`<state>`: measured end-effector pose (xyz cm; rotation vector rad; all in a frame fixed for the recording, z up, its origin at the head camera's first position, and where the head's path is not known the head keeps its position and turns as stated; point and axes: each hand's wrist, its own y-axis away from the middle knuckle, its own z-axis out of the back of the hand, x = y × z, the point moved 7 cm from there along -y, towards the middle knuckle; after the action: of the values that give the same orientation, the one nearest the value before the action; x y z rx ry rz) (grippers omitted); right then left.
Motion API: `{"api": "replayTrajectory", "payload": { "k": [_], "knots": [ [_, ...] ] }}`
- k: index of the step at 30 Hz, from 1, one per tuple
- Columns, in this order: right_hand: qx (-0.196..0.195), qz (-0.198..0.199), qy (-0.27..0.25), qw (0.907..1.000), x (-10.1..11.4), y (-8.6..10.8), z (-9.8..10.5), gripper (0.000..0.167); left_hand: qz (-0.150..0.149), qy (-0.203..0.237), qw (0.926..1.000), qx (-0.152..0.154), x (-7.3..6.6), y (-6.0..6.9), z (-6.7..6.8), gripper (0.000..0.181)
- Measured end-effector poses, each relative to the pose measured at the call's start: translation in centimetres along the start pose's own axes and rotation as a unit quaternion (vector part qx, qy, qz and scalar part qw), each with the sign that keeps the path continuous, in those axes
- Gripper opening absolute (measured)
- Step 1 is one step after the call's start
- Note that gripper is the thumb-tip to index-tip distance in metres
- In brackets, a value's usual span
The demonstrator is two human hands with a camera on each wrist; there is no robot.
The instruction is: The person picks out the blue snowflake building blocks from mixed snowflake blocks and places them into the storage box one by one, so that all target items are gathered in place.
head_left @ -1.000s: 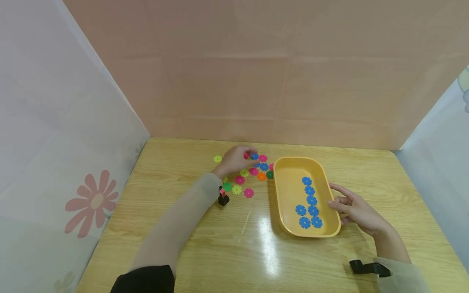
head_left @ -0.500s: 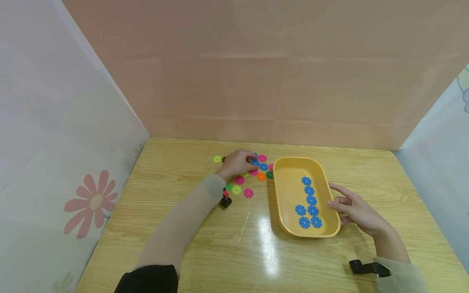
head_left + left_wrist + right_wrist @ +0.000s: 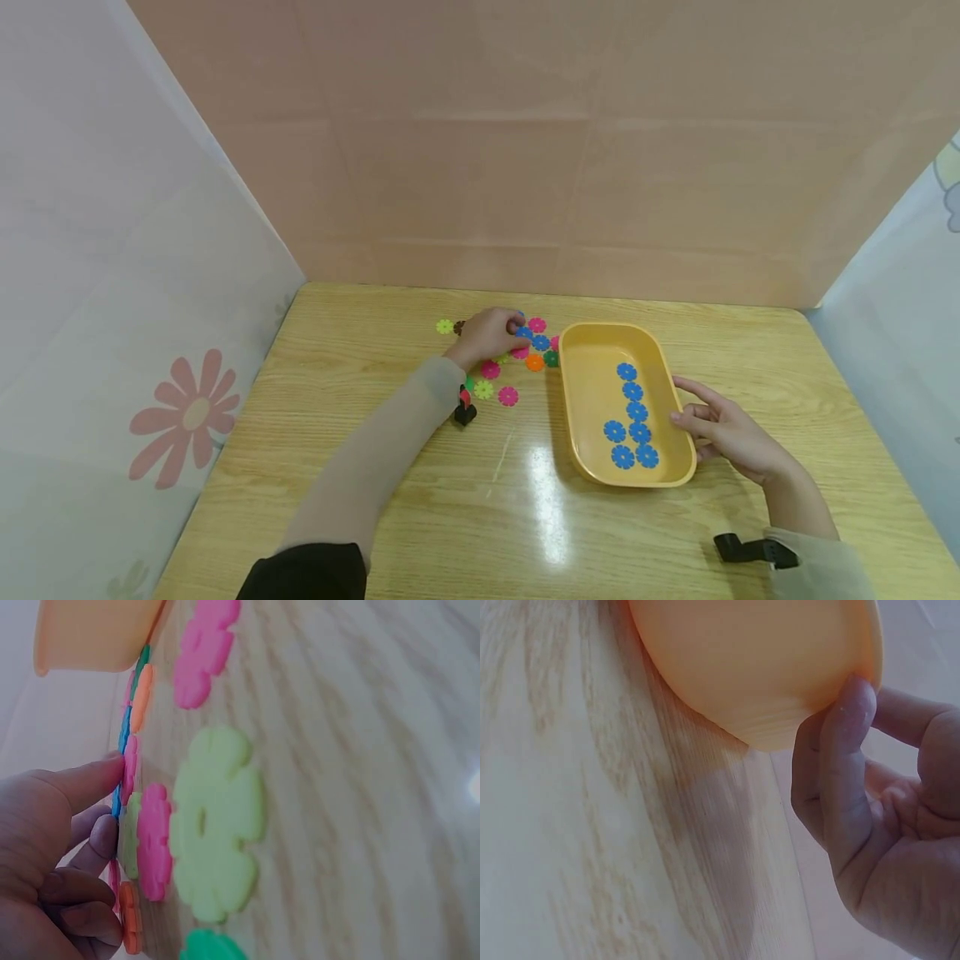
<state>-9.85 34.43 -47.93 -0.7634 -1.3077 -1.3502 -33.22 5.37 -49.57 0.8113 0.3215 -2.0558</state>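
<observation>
Among loose flower-shaped plastic discs on the table, my left hand (image 3: 487,337) has its thumb and fingers at the edges of a blue flower disc (image 3: 524,332), pinching it at table level. Another blue flower disc (image 3: 541,342) lies right beside it. My right hand (image 3: 738,437) holds the right rim of a yellow tray (image 3: 588,375), thumb on the rim and fingers along the outer wall; the right wrist view shows the tray wall (image 3: 765,660) in that grip. Inside the tray lie several blue flower discs (image 3: 637,411), mostly in a column.
Around my left hand are pink (image 3: 507,396), yellow-green (image 3: 483,389), orange (image 3: 534,362) and dark green discs (image 3: 551,358). A brown disc (image 3: 459,327) is partly hidden by the hand. Behind the table (image 3: 360,333) stands a tan wall (image 3: 480,167).
My left hand has shifted slightly toward the near side, from an upper blue disc to the one it now pinches. The right hand and tray stay put.
</observation>
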Motion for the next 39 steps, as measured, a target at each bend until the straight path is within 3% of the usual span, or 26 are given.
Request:
{"api": "replayTrajectory", "payload": {
  "k": [11,17,32,39],
  "knots": [
    [-0.001,0.002,0.002,1.0000,0.00,-0.01,0.00,0.074,0.016,-0.006,0.9998,0.003,-0.16,0.02,0.15,0.033],
    [-0.001,0.003,0.002,1.0000,-0.09,-0.02,0.07,0.073,0.019,0.013,0.9997,0.007,-0.19,-0.14,0.02,0.033],
    [0.001,0.008,0.005,1.0000,-0.08,-0.04,0.18,0.074,-0.031,0.016,0.9993,-0.015,-0.87,0.47,0.27,0.028],
    [0.002,0.013,0.001,0.9999,-0.22,-0.07,0.23,0.072,-0.037,0.020,0.9988,-0.025,-0.75,0.53,0.30,0.027]
  ]
}}
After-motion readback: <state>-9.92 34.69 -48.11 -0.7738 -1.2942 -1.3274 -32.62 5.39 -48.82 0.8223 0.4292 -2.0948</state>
